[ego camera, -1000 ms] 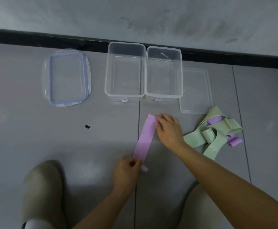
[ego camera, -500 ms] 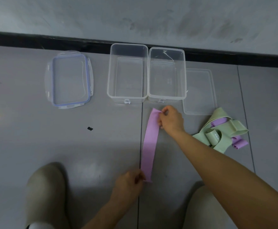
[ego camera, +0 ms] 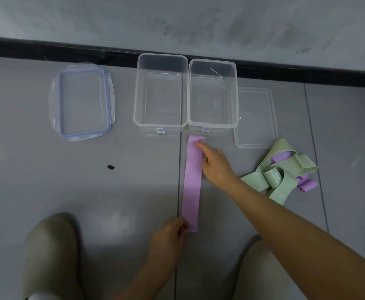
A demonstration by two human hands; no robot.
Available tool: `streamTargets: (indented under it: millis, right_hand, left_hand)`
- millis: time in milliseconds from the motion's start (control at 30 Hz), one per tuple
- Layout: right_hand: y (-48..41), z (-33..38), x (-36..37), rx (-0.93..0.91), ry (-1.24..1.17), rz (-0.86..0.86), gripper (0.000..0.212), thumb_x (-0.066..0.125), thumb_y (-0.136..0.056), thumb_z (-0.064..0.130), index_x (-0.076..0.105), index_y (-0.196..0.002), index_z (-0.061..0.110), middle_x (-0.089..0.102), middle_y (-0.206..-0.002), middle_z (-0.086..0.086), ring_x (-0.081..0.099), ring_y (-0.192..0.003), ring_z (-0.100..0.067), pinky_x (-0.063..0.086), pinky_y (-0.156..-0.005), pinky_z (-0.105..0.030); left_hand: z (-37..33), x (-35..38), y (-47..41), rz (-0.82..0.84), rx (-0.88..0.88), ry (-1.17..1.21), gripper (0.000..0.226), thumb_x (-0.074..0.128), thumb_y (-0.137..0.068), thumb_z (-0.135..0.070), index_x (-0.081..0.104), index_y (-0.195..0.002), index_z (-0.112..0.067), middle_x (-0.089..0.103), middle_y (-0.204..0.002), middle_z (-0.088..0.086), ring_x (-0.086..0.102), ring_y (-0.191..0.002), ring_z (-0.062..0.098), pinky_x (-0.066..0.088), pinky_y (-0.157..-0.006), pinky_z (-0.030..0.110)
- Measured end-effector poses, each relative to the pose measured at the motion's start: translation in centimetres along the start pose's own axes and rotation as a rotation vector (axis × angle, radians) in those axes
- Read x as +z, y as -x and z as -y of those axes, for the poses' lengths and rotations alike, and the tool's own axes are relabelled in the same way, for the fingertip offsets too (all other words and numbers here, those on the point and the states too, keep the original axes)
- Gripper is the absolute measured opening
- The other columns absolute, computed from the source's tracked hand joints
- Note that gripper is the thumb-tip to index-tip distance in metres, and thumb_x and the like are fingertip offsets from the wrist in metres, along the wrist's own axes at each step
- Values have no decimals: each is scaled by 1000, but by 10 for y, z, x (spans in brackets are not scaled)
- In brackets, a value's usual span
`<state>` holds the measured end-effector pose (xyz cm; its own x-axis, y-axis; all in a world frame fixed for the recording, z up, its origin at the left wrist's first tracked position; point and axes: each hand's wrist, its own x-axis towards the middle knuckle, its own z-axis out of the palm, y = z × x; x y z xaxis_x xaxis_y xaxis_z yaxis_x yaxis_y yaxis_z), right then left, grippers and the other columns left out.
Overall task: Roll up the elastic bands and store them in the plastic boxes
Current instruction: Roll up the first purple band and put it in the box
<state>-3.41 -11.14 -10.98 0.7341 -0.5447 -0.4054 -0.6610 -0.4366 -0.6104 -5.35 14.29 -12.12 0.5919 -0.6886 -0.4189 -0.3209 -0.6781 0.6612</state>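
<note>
Purple band [ego camera: 192, 182] now lies stretched flat on the floor, longer than a second ago, its far end just short of the right plastic box [ego camera: 212, 94] at twelve o'clock. Right hand [ego camera: 215, 164] has let go and presses open fingers on that end; left hand [ego camera: 169, 238] pinches the near end. Flattening looks done, so rolling can begin. Remaining bands [ego camera: 283, 169] wait at three o'clock.

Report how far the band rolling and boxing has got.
Done: nothing stored; both plastic boxes sit empty, lids off. In hand: one purple band lies flat and unrolled, the left hand pinching its near end, the right hand pressing its far end. Left: rolling this band, then the tangled pile of green and purple bands, boxing them all.
</note>
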Motion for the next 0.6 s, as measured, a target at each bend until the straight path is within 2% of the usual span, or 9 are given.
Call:
streamTargets:
  millis: [33,100,167,233,300,400,500,600]
  right_hand:
    - [1,-1,-2,-37,115,42,63,40,-93,3,35,-151,27,59,-127,-7,52,-111,-28,47,-94,-40]
    - [3,-4,-7,-125,325,110,61,43,-96,11,28,-154,25,36,-156,-1,41,-126,-29,39,-104,-38]
    - [12,-8,-11,-199,442,136,60,44,-99,21,25,-155,26,18,-164,4,36,-132,-30,35,-110,-39]
    - [27,-17,-10,-235,476,148,60,45,-101,30,22,-156,29,16,-164,5,33,-136,-29,34,-112,-41]
    - [45,-29,-5,-259,492,140,63,47,-100,41,20,-156,32,18,-164,5,34,-137,-29,34,-113,-42]
    - [72,-43,5,-300,507,120,64,51,-97,47,26,-154,33,27,-161,2,40,-132,-31,37,-111,-42]
    - [100,-44,19,-334,453,104,55,50,-92,50,50,-143,29,46,-150,-2,49,-122,-31,42,-106,-39]
    - [127,-44,33,-384,400,90,41,57,-87,51,69,-118,28,59,-124,1,53,-109,-23,49,-92,-34]
  left_hand:
    - [-1,-1,0,6,9,-13,16,65,-83,-31,60,-97,-34,66,-88,-14,61,-79,9,42,-65,23]
    - [-3,-3,-1,21,55,-52,22,61,-83,-37,59,-104,-33,67,-93,-11,63,-83,14,44,-67,26]
    - [-2,-6,-2,42,100,-93,27,55,-82,-42,57,-107,-33,67,-97,-8,63,-86,18,46,-69,29]
    - [0,-9,-3,56,145,-123,27,48,-82,-46,54,-105,-33,64,-98,-9,62,-87,18,46,-68,30]
    - [4,-10,-5,44,206,-180,26,45,-83,-47,56,-101,-34,61,-99,-9,60,-87,16,45,-66,29]
    - [10,-12,-9,-13,238,-243,15,54,-85,-40,61,-95,-30,63,-94,-8,60,-85,18,46,-64,30]
    - [7,-13,-12,-29,249,-254,10,61,-85,-34,62,-89,-25,64,-89,-4,60,-83,20,47,-66,33]
    - [-1,-12,-11,-36,221,-246,10,65,-84,-32,66,-92,-26,68,-92,-3,63,-84,20,45,-69,30]
